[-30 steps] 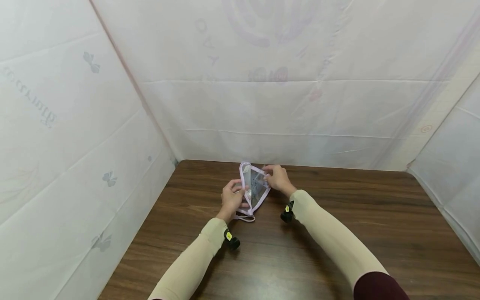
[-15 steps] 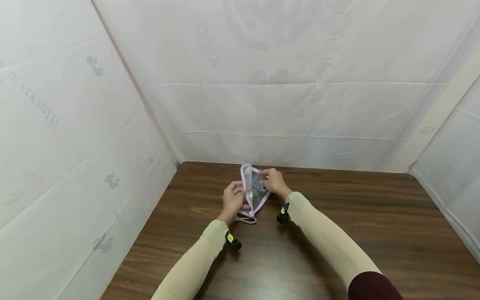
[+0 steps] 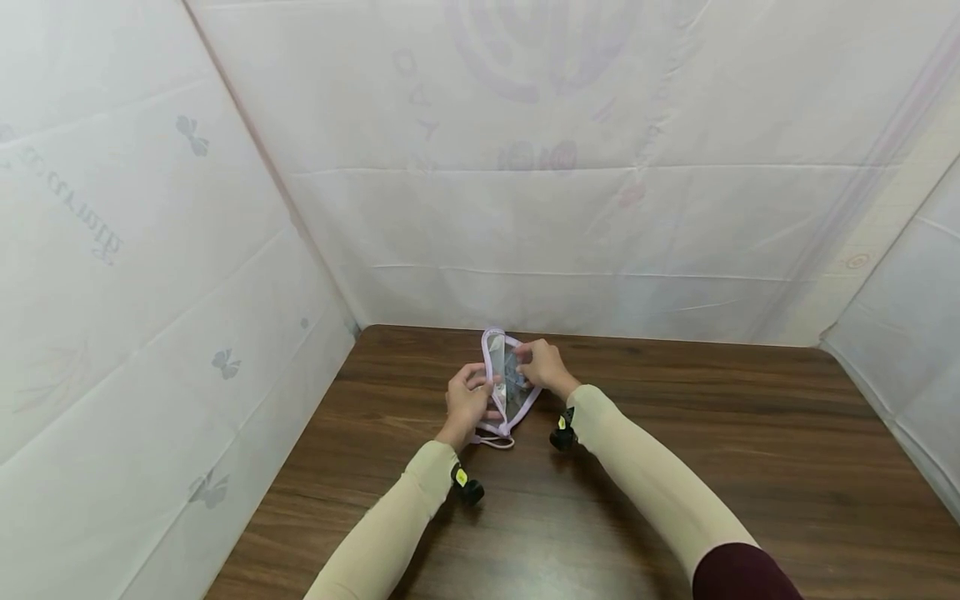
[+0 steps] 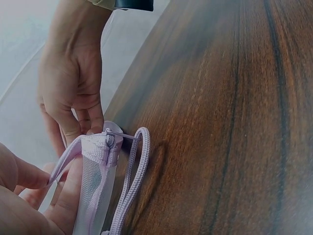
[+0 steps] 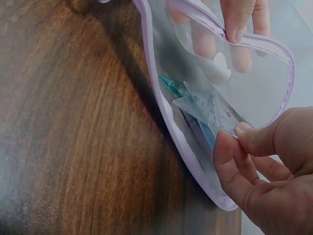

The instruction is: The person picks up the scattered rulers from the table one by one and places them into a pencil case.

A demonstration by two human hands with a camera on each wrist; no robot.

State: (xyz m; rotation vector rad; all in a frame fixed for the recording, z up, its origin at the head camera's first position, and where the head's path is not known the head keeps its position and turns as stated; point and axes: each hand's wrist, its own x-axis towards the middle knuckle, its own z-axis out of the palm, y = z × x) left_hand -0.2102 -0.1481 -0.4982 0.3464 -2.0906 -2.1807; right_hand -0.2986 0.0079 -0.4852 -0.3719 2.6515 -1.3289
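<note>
A see-through mesh pouch with lilac edging (image 3: 486,358) stands with its mouth spread near the table's far edge. My left hand (image 3: 467,397) pinches the pouch's left rim between thumb and fingers. At the mouth's right side, my right hand (image 3: 547,367) pinches a clear plastic set square (image 5: 215,110) by one end, best seen in the right wrist view. The set square lies inside the pouch, over a teal-edged clear piece (image 5: 171,86) and something bluish. A lilac cord loop (image 4: 132,181) hangs from the zip end. My right fingertips are partly hidden in the head view.
The brown wood-grain table (image 3: 675,433) spreads to the right and toward me. Pale printed sheets (image 3: 562,208) enclose it at the back and both sides; the back one rises just behind the pouch.
My right hand has shifted slightly left and down, further over the pouch's mouth. The left hand keeps its hold on the rim, and the pouch stays about where it was.
</note>
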